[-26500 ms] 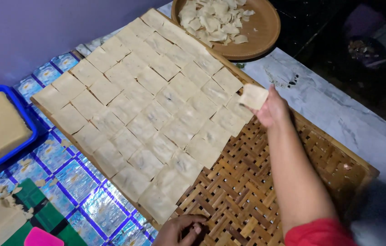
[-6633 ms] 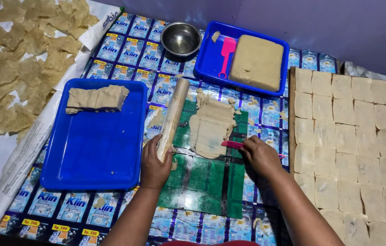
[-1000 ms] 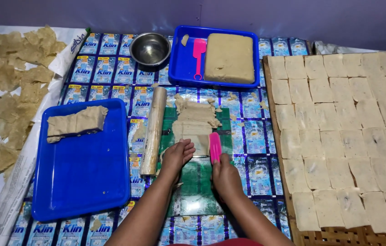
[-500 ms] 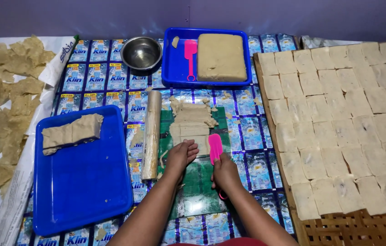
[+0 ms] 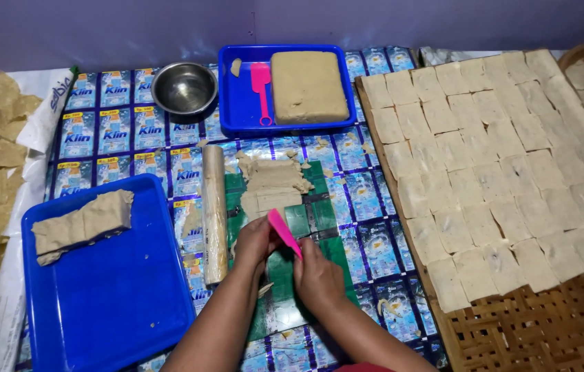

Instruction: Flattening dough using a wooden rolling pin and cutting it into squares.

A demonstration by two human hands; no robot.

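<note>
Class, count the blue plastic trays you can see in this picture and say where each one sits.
2. One large blue plastic tray lies at the lower left, holding dough pieces; one smaller blue plastic tray sits at the top centre, beside the steel bowl.

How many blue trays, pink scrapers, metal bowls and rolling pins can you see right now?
Blue trays: 2, near and far
Pink scrapers: 2, one in the hands, one in the far tray
Metal bowls: 1
Rolling pins: 1
Total: 6
</note>
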